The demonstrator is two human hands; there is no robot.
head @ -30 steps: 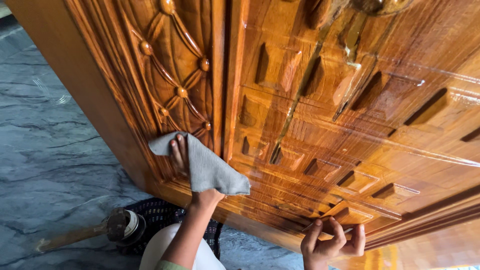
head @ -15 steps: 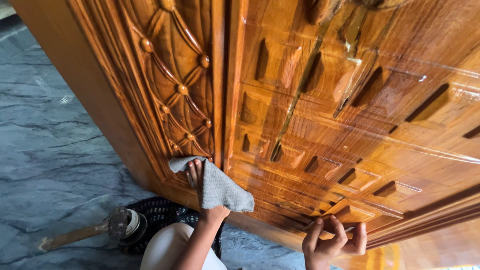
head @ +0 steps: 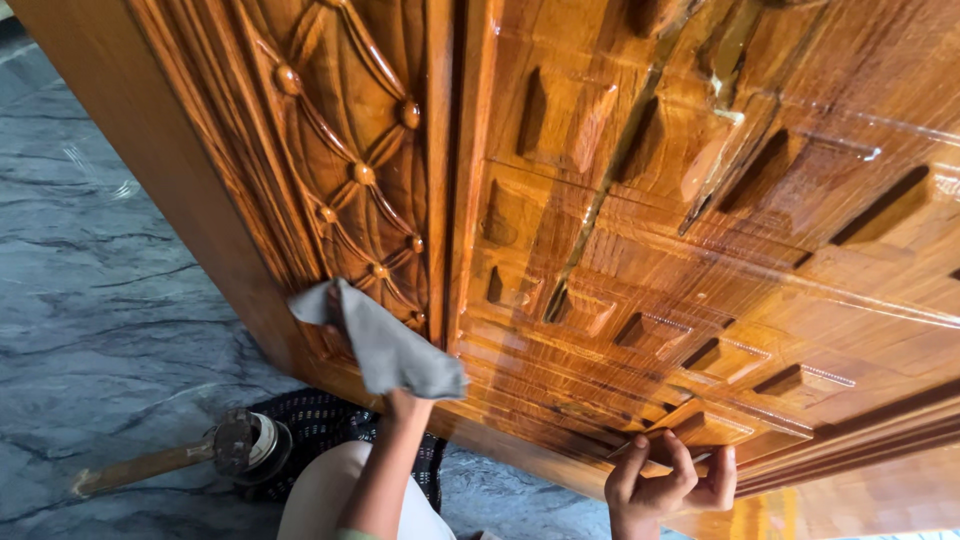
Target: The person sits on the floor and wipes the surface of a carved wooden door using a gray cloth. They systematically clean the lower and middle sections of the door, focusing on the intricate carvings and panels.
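1. I am pressing my left hand [head: 345,325] flat against the carved wooden door [head: 640,230], low down near its bottom left corner.
2. A grey cloth [head: 390,345] is lying over that hand and hiding most of it; only a strip of my fingers is showing at the cloth's upper left edge.
3. My fingers there are looking spread and fairly straight rather than curled into a fist, so I am pinning the cloth to the wood more than gripping it; how my thumb is sitting I cannot tell.
4. The cloth is touching the bottom of the carved panel with the crossed ribs and round studs [head: 365,175], and its loose corner is hanging down to the right over my wrist.
5. My right hand [head: 668,485] is hooking its curled fingers over the door's lower edge, well apart from the cloth, with the fingers closed tightly around the rim.
6. Beneath my left forearm, a dark patterned mat [head: 315,425] is lying on the grey stone floor [head: 100,290].
7. Just beside the mat, a wooden-handled tool [head: 215,455] with a round head is lying on the floor.
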